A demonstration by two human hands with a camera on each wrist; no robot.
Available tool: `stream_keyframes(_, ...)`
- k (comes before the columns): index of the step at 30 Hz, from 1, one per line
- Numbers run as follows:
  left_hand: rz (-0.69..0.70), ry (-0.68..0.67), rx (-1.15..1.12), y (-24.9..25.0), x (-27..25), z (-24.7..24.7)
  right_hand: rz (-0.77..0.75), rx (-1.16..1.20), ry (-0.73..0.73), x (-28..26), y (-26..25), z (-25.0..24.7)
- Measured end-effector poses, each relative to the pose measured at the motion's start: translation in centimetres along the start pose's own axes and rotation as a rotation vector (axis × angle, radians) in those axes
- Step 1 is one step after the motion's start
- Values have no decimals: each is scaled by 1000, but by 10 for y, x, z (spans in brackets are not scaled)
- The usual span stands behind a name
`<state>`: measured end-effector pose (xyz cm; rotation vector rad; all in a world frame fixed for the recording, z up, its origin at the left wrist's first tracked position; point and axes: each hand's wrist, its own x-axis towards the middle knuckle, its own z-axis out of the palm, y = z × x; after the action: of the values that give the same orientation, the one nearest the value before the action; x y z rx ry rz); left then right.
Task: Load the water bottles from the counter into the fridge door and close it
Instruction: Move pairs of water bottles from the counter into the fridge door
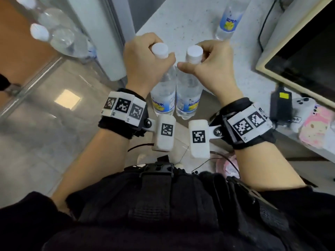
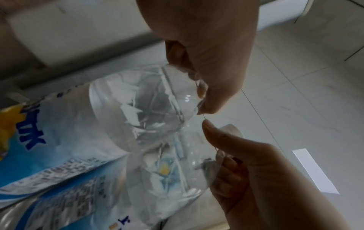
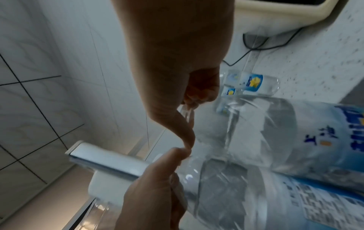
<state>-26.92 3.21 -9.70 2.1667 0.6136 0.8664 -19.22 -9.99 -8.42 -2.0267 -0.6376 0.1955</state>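
Left hand [image 1: 145, 58] grips the neck of a water bottle [image 1: 164, 91], fingers curled round it just under the white cap [image 1: 160, 49]. Right hand [image 1: 212, 64] grips the neck of a second water bottle [image 1: 188, 95] the same way, thumb sticking out toward the left hand, white cap [image 1: 194, 52] showing above the fist. Both bottles hang upright, side by side, touching or nearly so along their bodies, blue and yellow labels low down. They are held off the near left corner of the counter [image 1: 190, 20], over the floor [image 1: 45, 133].

Left wrist view: left hand [image 2: 206, 51] clamped on the bottle's neck, clear shoulder of the bottle [image 2: 138, 101] below it; right hand [image 2: 256, 171] just beside, its thumb tip close to the left fingers. Right wrist view: right hand [image 3: 177, 62] closed on the neck, left hand [image 3: 153, 186] below it, thumbs touching or almost touching.

A third water bottle [image 1: 229, 19] stands on the counter near its far edge, well apart from the hands. Two more bottles [image 1: 59, 35] with white caps sit in the fridge door shelf [image 1: 101, 42] at the upper left, door open. On the counter's right side: a black screen in a cream frame [image 1: 299, 51], a black power adapter [image 1: 281, 104], a white game controller [image 1: 302, 109], a pink phone case [image 1: 315, 127]. Black wrist straps with printed markers on both wrists.
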Motion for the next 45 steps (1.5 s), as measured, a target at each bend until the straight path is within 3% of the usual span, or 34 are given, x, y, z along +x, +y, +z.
stream_keyframes(7,-65,71,4,-71,-20,-94,-33,-45,-172,-25,-57,97)
stream_keyframes(15,-69,94,-5,-160,-7,-200,-41,50,-125,-37,-119,219)
stream_keyframes(21,-55,121,34,-212,25,-248,-53,75,-130,-24,-160,283)
stream_keyframes(27,-43,177,36,-251,85,-275,-118,95,-99,25,-197,333)
stream_keyframes(32,30,288,39,-271,139,-293,-221,155,20,71,-225,365)
stream_keyframes(35,59,291,35,-279,170,-298,-200,247,47,99,-242,376)
stream_keyframes(38,95,316,12,-291,200,-300,-254,312,165,125,-252,390)
stream_keyframes(41,147,287,-6,-300,232,-301,-221,380,225,140,-262,404)
stream_keyframes(45,254,193,-123,-309,271,-305,-270,387,465,160,-274,417)
